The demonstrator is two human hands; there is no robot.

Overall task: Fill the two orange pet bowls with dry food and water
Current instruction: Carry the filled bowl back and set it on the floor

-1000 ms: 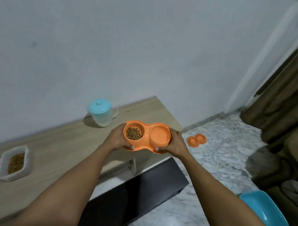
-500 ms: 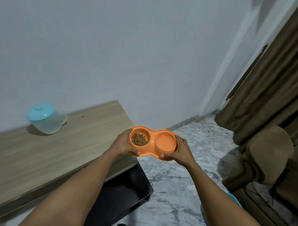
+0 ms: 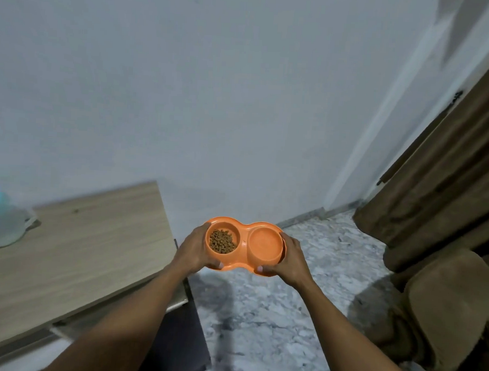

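Here the left hand (image 3: 195, 249) and right hand (image 3: 290, 260) each grip an end of the orange double bowl (image 3: 245, 245) above the marble floor (image 3: 274, 313), dry food (image 3: 222, 241) in its left cup.

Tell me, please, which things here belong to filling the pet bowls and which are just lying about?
Job: orange double bowl, dry food in its left well, left hand and right hand gripping it, probably the lidded jug.
About: wooden table, brown curtain, brown seat.

Bowl (image 3: 244, 235) now past tbl (image 3: 80, 256) edge
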